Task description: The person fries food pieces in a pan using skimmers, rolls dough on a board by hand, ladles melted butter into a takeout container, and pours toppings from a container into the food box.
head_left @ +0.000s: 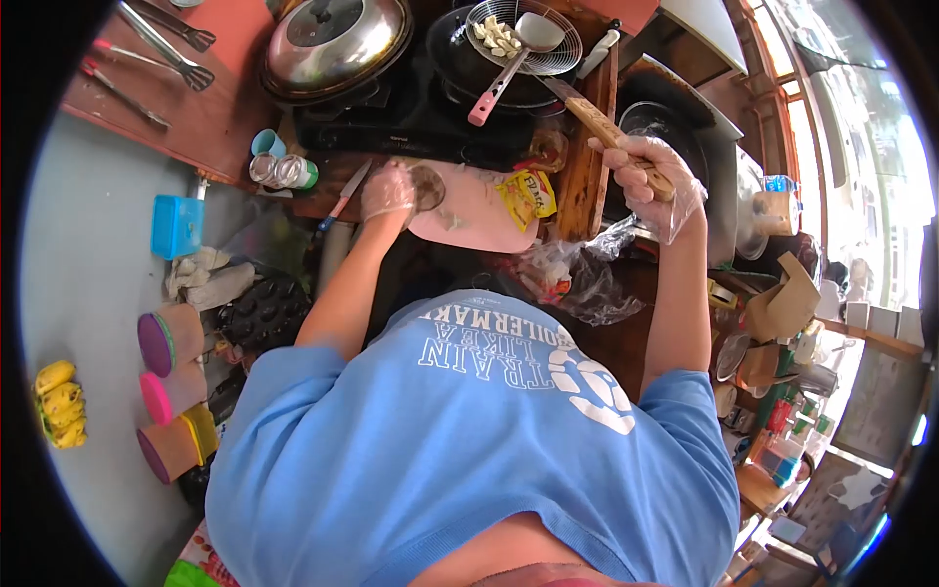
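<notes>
My right hand (648,186), in a see-through plastic glove, is closed around the wooden handle (599,122) of a utensil. Its metal end points toward the wok (445,59), but its exact kind is hard to make out. My left hand (387,193), gloved too, grips a small round glass dish (426,188) at the left end of a pink cutting board (474,220). A yellow packet (526,199) lies on the board's right side. On the wok rests a wire strainer (561,49) with pale sliced pieces (497,37) and a pink-handled ladle (509,78).
A lidded pan (337,44) sits on the black stove (391,132). A knife (344,196) lies left of my left hand, near a blue cup (267,143) and glass jars (293,172). Crumpled plastic bags (597,279) are near the board. Tongs (166,44) lie at far left.
</notes>
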Action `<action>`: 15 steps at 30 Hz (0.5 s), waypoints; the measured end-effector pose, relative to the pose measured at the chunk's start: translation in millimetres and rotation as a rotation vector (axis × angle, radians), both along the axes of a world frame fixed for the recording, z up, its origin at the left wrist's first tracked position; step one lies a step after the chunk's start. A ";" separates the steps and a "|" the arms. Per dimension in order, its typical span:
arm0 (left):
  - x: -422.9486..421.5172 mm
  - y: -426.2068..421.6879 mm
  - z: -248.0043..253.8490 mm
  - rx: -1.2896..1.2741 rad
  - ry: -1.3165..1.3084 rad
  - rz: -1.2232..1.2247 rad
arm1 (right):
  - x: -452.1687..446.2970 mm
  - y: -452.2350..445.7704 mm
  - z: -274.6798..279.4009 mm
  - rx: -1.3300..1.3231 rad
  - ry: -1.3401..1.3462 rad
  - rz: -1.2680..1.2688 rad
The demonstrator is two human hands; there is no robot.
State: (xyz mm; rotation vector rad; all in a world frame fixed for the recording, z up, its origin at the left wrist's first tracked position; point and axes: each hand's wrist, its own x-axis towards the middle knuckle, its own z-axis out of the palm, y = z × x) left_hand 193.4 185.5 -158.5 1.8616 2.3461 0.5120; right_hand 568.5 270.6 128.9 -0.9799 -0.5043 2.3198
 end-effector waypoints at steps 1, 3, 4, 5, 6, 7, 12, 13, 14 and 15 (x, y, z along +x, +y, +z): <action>-4.9 -12.6 17.7 0.017 0.124 -0.079 | 1.0 0.7 -0.4 -0.014 0.024 -0.012; -21.2 -29.7 49.9 0.099 0.229 -0.126 | 2.0 0.9 2.5 -0.028 0.048 -0.033; -29.7 -32.5 58.7 0.162 0.208 -0.094 | 1.3 0.2 6.4 -0.027 0.066 -0.030; -31.1 -32.2 95.0 0.286 -0.057 -0.001 | 0.3 -0.6 10.7 -0.027 0.086 -0.027; -44.6 -26.7 107.4 0.298 -0.106 -0.006 | -1.2 -1.4 15.2 -0.027 0.089 -0.033; -47.0 -16.5 135.3 0.387 -0.177 -0.053 | -3.3 -1.7 20.5 0.009 0.040 -0.016; -70.8 74.5 216.1 0.387 0.489 -0.228 | -14.1 -8.0 49.6 0.035 -0.049 -0.067; -63.6 100.2 220.9 0.406 0.297 -0.214 | -16.2 -10.0 56.1 0.036 -0.051 -0.085; -56.5 127.4 222.7 0.418 0.104 -0.199 | -18.4 -11.7 62.5 0.045 -0.052 -0.084; -56.9 155.2 208.5 0.536 0.273 -0.314 | -20.5 -12.9 66.6 0.053 -0.055 -0.084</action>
